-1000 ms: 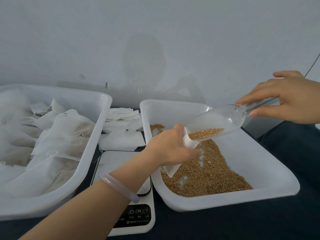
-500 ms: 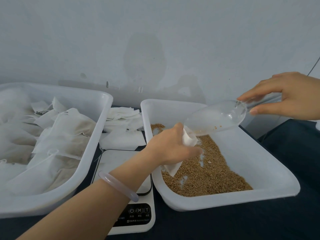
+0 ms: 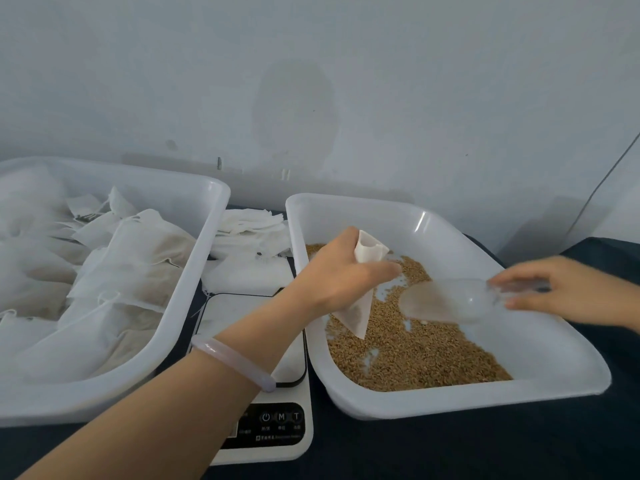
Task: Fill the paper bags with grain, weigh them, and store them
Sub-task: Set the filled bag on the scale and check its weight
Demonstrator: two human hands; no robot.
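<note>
Bag-filling stage, by my read. Left hand [image 3: 346, 278] holds the paper bag [image 3: 360, 310] over the grain tray [image 3: 485, 400]. Its grip is curled round the bag's upper part, the mouth is open and turned upward, and the lower corner hangs just above the grain [image 3: 415, 355].

Right hand [image 3: 568, 289] is blurred. As far as I can tell, its grip is pinched on the handle of the clear scoop [image 3: 446, 299]. The scoop's bowl lies low over the grain, beside the bag and apart from its mouth. I cannot tell what the scoop carries, nor how full the bag is.

Done so far: the storage tray [image 3: 194, 271] on the left holds a heap of filled bags [image 3: 121, 271], some showing grain through the paper.

Left to do: a stack of flat empty bags [image 3: 249, 233] lies between the two trays, so I judge many rounds ahead. This bag has not reached the scale [image 3: 277, 427], which sits on the dark worktop [image 3: 450, 452] between the trays, under my left forearm. I cannot read its display. For this bag I expect more filling, then weighing, then storing — none of that shows as done.
</note>
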